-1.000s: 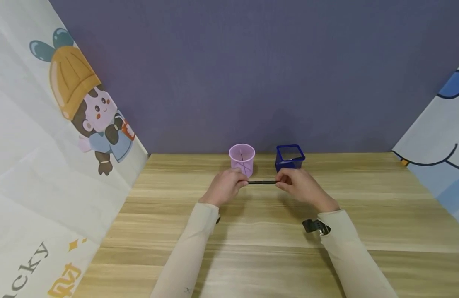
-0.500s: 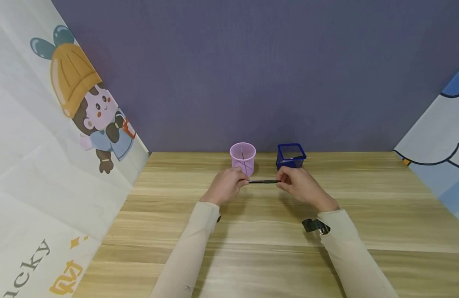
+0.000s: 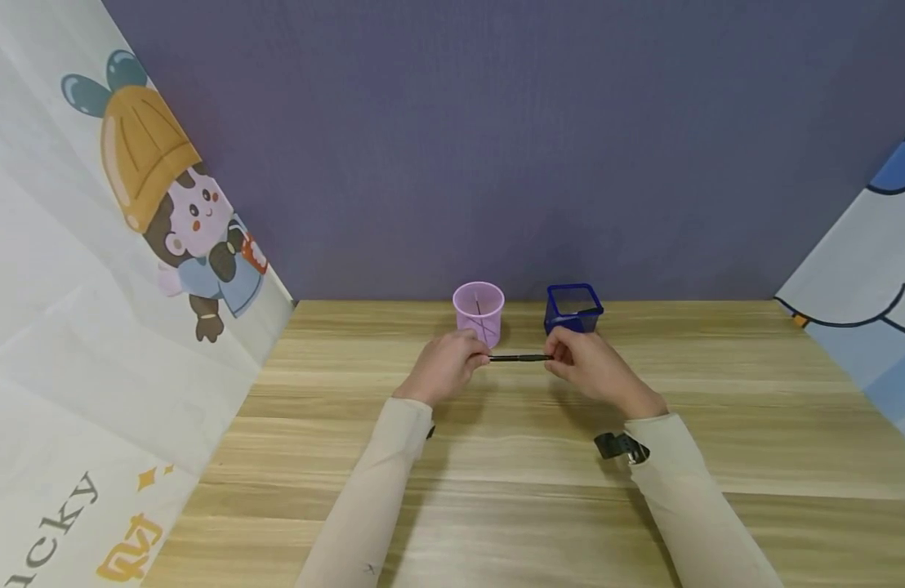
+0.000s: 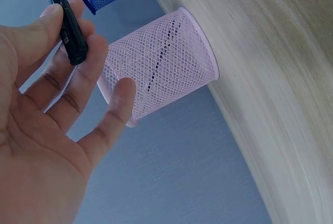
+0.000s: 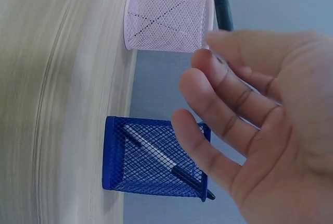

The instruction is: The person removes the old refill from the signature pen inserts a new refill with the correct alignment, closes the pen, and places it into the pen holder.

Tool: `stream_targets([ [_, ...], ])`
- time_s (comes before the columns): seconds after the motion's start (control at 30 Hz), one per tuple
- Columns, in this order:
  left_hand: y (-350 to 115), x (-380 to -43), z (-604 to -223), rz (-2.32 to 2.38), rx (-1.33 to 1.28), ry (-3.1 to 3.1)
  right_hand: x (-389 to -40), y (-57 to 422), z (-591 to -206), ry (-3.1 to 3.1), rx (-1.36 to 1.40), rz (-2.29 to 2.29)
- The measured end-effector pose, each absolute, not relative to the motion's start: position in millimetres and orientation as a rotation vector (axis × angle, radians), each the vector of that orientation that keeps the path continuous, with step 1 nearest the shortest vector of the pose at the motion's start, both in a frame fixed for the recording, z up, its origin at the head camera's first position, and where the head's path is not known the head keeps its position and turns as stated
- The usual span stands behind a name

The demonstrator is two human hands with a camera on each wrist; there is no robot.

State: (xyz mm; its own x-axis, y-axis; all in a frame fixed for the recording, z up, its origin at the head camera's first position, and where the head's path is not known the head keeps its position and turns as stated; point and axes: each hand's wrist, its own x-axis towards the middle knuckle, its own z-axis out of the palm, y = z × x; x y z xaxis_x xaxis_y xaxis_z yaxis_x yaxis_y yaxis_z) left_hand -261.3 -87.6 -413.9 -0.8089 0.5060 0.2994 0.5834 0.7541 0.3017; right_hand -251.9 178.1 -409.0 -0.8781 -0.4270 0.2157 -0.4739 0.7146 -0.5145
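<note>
Head view: a slim, dark, rod-shaped pen [image 3: 520, 358] is held over the far half of the light wood-grain tabletop [image 3: 519, 474], about midway between its far corners. Its long axis runs side to side, nearly parallel to the far edge. The left hand [image 3: 447, 367] pinches one end and the right hand [image 3: 598, 369] the other. Gripped only by its ends, the pen could slip if one hand pulled harder, then drop. Just beyond stand a round pink mesh cup [image 3: 491, 328] and a square dark-blue mesh cup [image 3: 559, 322] near that edge; a careless knuckle might topple either.

Left wrist view: thumb and fingertips pinch the pen's blunt, thicker end, which points to the person's left; the other fingers spread before the pink cup, so a sideways sweep could bump it.

Right wrist view: the thumb covers the pen's opposite end, so I cannot tell whether it is the writing tip. A black-and-white pen [image 5: 161, 156] leans inside the blue cup, poking past the rim, where a trailing finger could snag it.
</note>
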Motion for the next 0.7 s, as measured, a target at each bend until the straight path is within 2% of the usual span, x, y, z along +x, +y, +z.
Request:
stream_targets([
  [0.7,-86.6,-261.4,-414.2,-0.541,-0.869,-2.742,-253.7,180.7,-409.8,-2.852,0.799,0.888],
])
